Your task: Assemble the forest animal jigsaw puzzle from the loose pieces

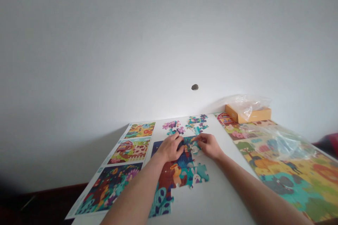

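Observation:
A partly joined jigsaw puzzle (pixel 182 174) with dark blue, orange and teal areas and a white rabbit lies on the white table (pixel 219 200). My left hand (pixel 171 147) rests on its upper edge, fingers curled down onto the joined pieces. My right hand (pixel 208 145) is beside it, fingers pinched on a small puzzle piece (pixel 194 140) at the puzzle's top edge. Several loose pieces (pixel 185 126) lie just beyond both hands.
A reference sheet (pixel 124 161) with three pictures lies at the left. A large finished puzzle (pixel 287 168) covers the right side, with a clear plastic bag (pixel 287 144) on it. An orange box (pixel 248 114) under plastic stands by the white wall.

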The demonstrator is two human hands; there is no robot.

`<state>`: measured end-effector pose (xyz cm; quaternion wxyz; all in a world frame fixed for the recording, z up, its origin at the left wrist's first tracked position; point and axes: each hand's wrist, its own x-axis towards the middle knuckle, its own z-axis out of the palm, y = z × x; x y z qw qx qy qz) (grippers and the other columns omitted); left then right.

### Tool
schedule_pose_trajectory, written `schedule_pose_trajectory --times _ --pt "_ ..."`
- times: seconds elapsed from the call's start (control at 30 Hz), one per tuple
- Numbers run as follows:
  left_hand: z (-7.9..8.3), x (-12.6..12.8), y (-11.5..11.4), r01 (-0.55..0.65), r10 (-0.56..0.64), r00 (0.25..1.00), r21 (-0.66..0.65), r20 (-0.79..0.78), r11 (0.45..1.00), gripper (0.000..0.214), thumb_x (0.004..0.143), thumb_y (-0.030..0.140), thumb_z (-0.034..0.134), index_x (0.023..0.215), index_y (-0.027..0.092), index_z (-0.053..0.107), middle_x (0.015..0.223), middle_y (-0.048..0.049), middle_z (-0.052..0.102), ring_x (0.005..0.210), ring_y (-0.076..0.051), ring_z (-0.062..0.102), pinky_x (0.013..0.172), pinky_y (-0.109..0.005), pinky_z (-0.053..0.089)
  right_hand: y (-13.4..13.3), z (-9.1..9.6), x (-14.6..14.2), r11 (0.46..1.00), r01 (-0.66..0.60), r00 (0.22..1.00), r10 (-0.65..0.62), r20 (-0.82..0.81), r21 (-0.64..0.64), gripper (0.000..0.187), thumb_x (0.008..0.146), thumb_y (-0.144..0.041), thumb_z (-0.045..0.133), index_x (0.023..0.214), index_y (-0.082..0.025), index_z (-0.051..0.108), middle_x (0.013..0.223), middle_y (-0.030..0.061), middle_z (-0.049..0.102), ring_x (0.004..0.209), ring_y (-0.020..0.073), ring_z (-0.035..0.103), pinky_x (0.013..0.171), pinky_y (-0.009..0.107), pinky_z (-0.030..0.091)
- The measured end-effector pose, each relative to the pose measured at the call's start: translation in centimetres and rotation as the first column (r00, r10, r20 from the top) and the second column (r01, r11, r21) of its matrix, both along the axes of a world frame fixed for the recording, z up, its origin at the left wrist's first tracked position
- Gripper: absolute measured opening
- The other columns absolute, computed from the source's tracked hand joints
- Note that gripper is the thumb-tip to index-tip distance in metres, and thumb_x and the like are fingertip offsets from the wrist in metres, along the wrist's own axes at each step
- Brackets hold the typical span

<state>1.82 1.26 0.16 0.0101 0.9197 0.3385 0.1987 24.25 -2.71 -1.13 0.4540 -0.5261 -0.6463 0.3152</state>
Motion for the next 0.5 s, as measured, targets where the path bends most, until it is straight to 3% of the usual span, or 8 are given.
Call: schedule_pose_trajectory --times 0.17,0.4,0.5 --pt "-0.08 0.09 -0.08 -0.001 0.004 0.999 0.058 -0.050 0.998 0.018 0.088 0.030 0.049 0.098 0.019 0.058 0.095 -0.0086 0.056 0.086 -0.022 0.057 0.079 -0.035 0.049 -0.08 0.13 -0.01 1.000 -0.023 1.000 0.023 -0.007 0.003 0.025 0.071 -0.019 0.050 0.084 -0.015 0.071 0.070 0.0015 0.066 0.059 0.0136 0.054 0.057 0.024 0.041" --pt "-0.64 -0.19 -0.23 -0.045 0.049 0.998 0.101 -0.030 0.994 0.016 0.089 0.020 0.044 0.082 0.019 0.058 0.081 -0.0077 0.060 0.080 -0.022 0.058 0.075 -0.034 0.047 -0.38 0.51 -0.49 0.998 -0.060 0.995 0.060 -0.074 0.003 0.021 0.075 -0.023 0.055 0.091 -0.016 0.066 0.063 -0.0027 0.057 0.053 0.0108 0.050 0.052 0.022 0.039" --pt "-0.46 -0.41 -0.18 -0.050 0.051 0.999 0.060 -0.006 0.997 0.012 0.086 0.017 0.048 0.090 0.021 0.058 0.084 -0.0060 0.062 0.086 -0.023 0.058 0.078 -0.033 0.046 -0.40 0.43 -0.74 0.995 -0.100 0.987 0.097 -0.128 -0.017 0.023 0.076 -0.023 0.056 0.096 -0.016 0.063 0.064 -0.0031 0.057 0.050 0.0101 0.051 0.050 0.021 0.039"
